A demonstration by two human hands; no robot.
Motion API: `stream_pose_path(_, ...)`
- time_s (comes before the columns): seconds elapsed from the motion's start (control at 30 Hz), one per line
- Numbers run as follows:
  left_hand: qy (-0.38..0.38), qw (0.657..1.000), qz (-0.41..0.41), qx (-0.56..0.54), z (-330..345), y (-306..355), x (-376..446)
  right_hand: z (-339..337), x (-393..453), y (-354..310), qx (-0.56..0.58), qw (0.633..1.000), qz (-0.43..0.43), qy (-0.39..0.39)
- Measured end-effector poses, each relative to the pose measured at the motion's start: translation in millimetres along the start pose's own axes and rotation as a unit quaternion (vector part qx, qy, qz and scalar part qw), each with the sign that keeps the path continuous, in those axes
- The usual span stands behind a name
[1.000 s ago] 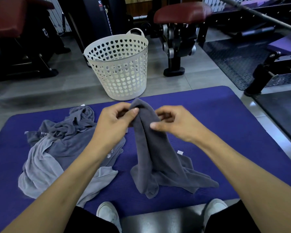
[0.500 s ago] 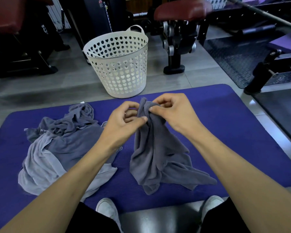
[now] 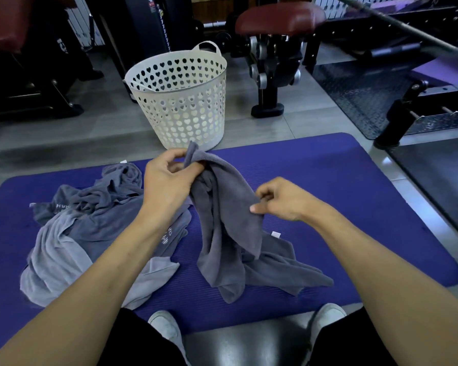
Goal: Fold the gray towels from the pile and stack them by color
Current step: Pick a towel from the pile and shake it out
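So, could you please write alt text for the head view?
Left hand and right hand hold up a dark gray towel over a purple mat. A gray towel pile lies left, a white basket behind.

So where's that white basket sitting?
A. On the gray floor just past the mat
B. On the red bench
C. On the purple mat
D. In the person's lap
A: the basket stands on the gray floor beyond the far edge of the mat, behind the towel that the left hand is lifting.
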State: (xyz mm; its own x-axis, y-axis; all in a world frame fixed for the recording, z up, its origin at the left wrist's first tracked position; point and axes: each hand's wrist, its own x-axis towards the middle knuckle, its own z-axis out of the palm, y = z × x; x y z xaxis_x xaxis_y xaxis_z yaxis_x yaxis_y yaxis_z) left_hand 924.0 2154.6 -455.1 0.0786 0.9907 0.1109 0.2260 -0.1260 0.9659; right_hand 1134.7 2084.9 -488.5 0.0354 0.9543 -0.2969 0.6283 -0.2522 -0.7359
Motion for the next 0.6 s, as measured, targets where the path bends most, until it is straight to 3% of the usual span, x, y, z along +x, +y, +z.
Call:
stream_pose_path(0.13,-0.042,0.974,0.041,0.218,-7,-18,0,-3,6,-17,0.107,0.981,-0.056,0.151)
stream_pose_path(0.37,-0.194,0.972,0.052,0.125,5,-11,-21,7,2,-43,0.172,0.966,-0.14,0.13)
stream_pose_path(0.43,-0.186,0.975,0.056,0.109,7,-15,-20,7,1,-42,0.204,0.961,-0.136,0.127)
stream_pose_path(0.6,-0.074,0.993,0.024,0.094,15,-23,-11,5,-4,-33,0.247,0.958,-0.078,0.122)
